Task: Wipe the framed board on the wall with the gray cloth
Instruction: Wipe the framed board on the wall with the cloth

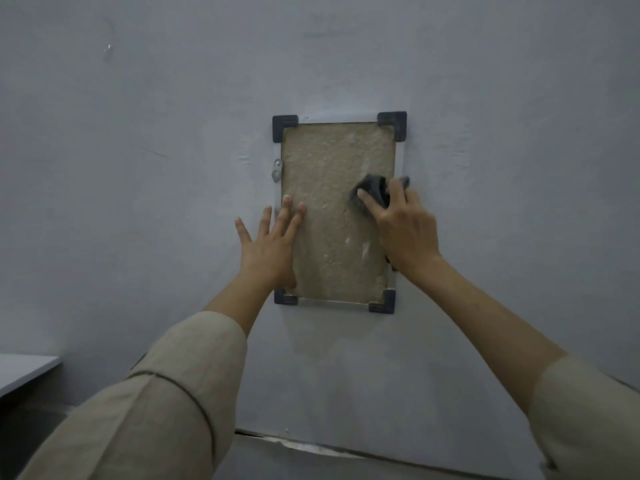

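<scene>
My left hand lies flat with fingers spread and pointing up, empty, its palm over the left rail of the framed board and partly on the gray wall beside it. The board hangs on that wall with its long axis upright, tan and rough inside a pale frame with dark corner caps. My right hand has its grip closed around the bunched gray cloth, pressing it against the board's right side near mid-height, by the right rail.
</scene>
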